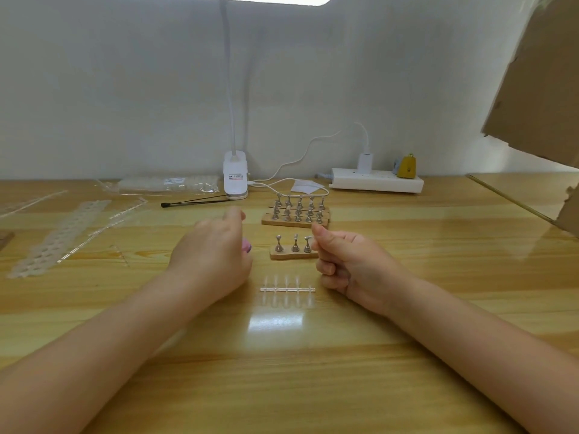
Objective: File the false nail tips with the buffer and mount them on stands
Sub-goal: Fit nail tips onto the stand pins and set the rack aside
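Nail tip (308, 238) on rt stand of near base (294, 255), pinched by right hand (347, 264); left hand (213, 261) curls round pink buffer (246, 245). Risk: hard push topples stand.

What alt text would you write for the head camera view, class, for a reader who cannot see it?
Two bare hands hover over a wooden table: the left hand grips a pink buffer, the right hand pinches at a small three-peg stand. A strip of clear nail tips lies between them.
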### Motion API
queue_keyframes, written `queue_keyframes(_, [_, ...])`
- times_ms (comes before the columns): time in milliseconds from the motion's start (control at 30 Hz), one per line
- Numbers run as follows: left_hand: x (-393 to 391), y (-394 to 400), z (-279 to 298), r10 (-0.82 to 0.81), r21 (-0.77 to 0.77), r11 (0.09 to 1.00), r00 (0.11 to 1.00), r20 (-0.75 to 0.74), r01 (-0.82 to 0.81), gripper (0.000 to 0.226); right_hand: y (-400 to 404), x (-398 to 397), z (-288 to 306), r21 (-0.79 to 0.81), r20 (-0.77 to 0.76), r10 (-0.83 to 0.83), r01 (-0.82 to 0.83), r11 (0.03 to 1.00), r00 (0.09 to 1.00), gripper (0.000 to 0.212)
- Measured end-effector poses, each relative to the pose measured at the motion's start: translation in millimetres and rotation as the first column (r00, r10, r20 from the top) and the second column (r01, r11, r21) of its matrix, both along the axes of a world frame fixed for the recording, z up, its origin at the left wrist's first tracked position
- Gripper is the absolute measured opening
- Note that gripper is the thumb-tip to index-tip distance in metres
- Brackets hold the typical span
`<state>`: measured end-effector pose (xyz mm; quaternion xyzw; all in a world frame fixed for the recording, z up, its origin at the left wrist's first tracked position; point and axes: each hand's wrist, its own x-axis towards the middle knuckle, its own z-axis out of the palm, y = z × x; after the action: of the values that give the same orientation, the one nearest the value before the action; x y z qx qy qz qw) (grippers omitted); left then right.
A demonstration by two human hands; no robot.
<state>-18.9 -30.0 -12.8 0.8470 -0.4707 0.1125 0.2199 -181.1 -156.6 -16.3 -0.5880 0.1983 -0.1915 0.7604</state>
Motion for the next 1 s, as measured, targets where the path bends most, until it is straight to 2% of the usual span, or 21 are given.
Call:
queue_keyframes(33, [-0.6,0.7,-0.3,0.011,0.037,0.999,1.000,0.000,-0.011,0.047,0.3,0.3,0.1,-0.010,0.001,0.000,0.000,1.000,1.000,0.026])
queue_keyframes(67, [-2.8,1.6,-0.1,-0.005,0.011,1.000,1.000,0.012,0.005,0.049,0.6,0.9,-0.2,-0.023,0.006,0.000,0.000,1.000,1.000,0.027])
queue_keyframes(100, [-7.3,2.0,0.0,-0.072,-0.111,0.991,0.997,0.024,0.074,0.051,1.2,1.5,-0.3,-0.034,0.011,0.000,0.001,0.999,1.000,0.029])
queue_keyframes(167, [-23.6,1.8,2.5,-0.320,-0.392,0.866,0.946,0.040,0.310,0.052,2.0,2.1,-1.0,-0.059,0.022,0.002,-0.001,0.998,1.000,0.030])
queue_keyframes(233, [-41.1,2.2,0.4,-0.498,-0.484,0.753,0.867,0.026,0.447,0.052,2.8,2.5,-1.8,-0.103,0.030,0.023,-0.019,0.994,0.999,0.029])
queue_keyframes(433, [-57.7,1.3,-10.4,-0.540,-0.605,0.707,0.832,-0.127,0.366,0.064,4.9,1.7,-1.8,-0.201,0.010,0.105,-0.101,0.974,0.994,0.036])
queue_keyframes(567, [-57.8,-0.1,-11.8,-0.531,-0.643,0.692,0.835,-0.143,0.330,0.062,8.1,2.4,-4.0,-0.234,-0.047,0.027,-0.037,0.972,0.999,0.056])
queue_keyframes(700, [-49.6,1.1,-7.7,-0.466,-0.632,0.733,0.863,-0.196,0.253,0.056,9.7,1.4,-5.6,-0.237,-0.013,0.016,-0.019,0.971,1.000,0.038])
queue_keyframes(833, [-41.1,3.5,-4.6,-0.428,-0.556,0.771,0.899,-0.092,0.310,0.048,7.9,-2.0,-6.4,-0.267,-0.015,0.051,-0.053,0.962,0.999,0.031])
queue_keyframes(1000, [-36.5,4.4,-4.8,-0.463,-0.475,0.775,0.886,0.022,0.417,0.057,7.5,-1.5,-5.9,-0.248,-0.032,0.030,-0.037,0.968,0.999,0.020])
